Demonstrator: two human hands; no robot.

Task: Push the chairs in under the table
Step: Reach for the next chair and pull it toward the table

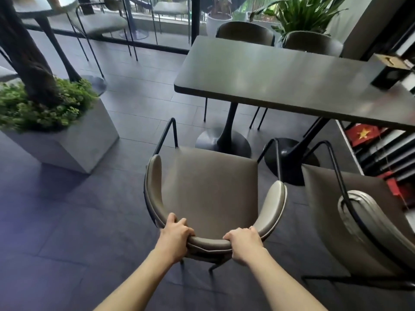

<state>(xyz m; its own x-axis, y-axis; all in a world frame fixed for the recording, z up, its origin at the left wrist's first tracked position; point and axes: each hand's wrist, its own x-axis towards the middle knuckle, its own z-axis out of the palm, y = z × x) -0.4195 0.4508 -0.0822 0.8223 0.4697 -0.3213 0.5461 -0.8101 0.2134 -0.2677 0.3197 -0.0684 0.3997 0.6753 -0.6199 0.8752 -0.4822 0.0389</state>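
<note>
Head view, left to right. Concrete planter with tree trunk and greenery sits at far left, well apart from the near chair; open dark tile floor between them. Left hand and right hand both clenched over the curved backrest top, fingers wrapped over the rim, one each side of centre. Near chair stands pulled out, seat front short of the table edge, not under it. Straight ahead of the seat: round pedestal base, near the seat's front edge, slightly right of its centre line. Chair's black arm rails stick up at both front corners, below tabletop edge height as far as visible. Second chair just beside on the right, also pulled out, narrow gap between the two; second pedestal base lies in that gap. Two far-side chairs are tucked against the opposite table edge. Black box on the tabletop's right end. Shelving with red items at far right.
</note>
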